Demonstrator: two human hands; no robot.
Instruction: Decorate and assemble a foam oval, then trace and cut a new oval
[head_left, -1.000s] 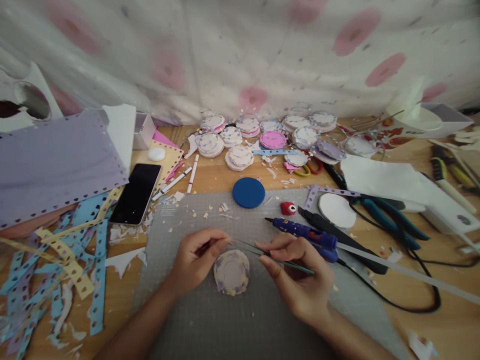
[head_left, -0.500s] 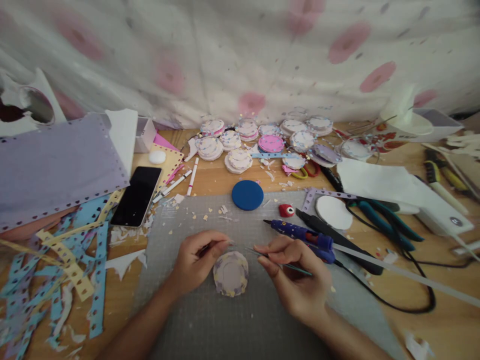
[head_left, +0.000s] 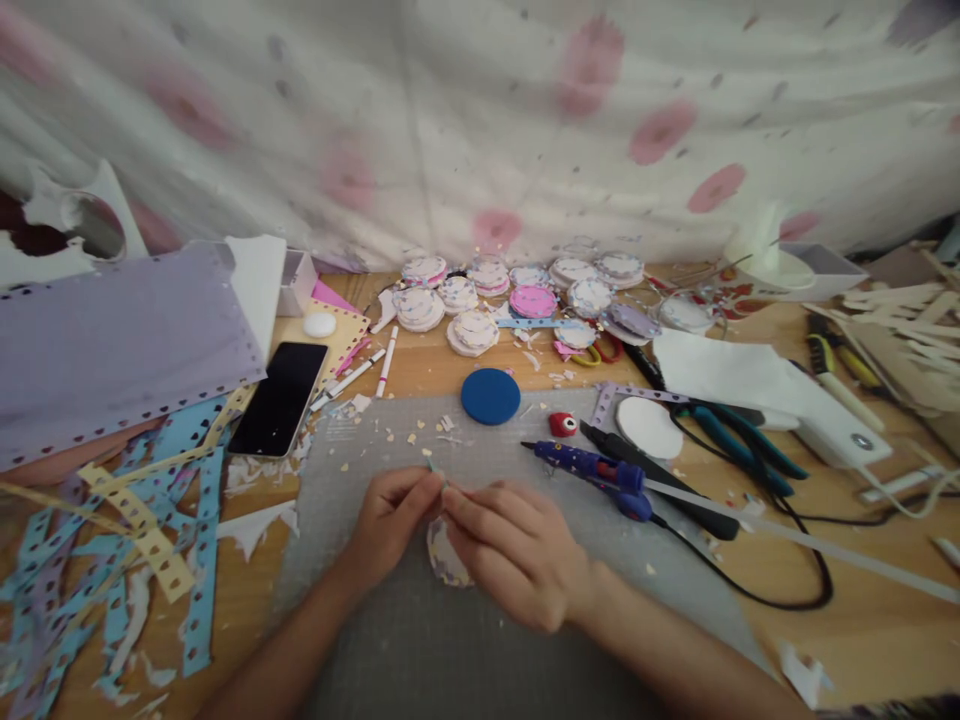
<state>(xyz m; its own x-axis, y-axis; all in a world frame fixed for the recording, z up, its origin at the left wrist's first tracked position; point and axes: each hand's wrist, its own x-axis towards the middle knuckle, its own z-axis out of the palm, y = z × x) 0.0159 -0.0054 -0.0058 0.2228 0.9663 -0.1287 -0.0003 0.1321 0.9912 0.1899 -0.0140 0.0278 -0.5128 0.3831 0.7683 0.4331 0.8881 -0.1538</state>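
Note:
Over the grey cutting mat point(head_left: 375, 660), my left hand point(head_left: 394, 515) and my right hand point(head_left: 517, 550) meet fingertip to fingertip. Both are closed in pinches. A thin teal tip point(head_left: 429, 462) pokes up at the joined fingertips; which hand grips it, and what else is pinched there, is too small to tell. Under my right hand, a round pale disc point(head_left: 444, 553) with a scalloped, dotted edge lies on the mat, its right part hidden.
Beyond my hands lies a blue disc point(head_left: 490, 396). A blue glue gun point(head_left: 592, 465), a black tool point(head_left: 697, 510) and teal pliers point(head_left: 739, 440) are to the right. A phone point(head_left: 279, 398) and paper strips point(head_left: 202, 560) lie left; decorated discs point(head_left: 533, 301) stand behind.
My right hand has moved left to meet my left hand and turned, now covering part of the pale disc. The thin teal tool it held is mostly hidden. The view has shifted slightly.

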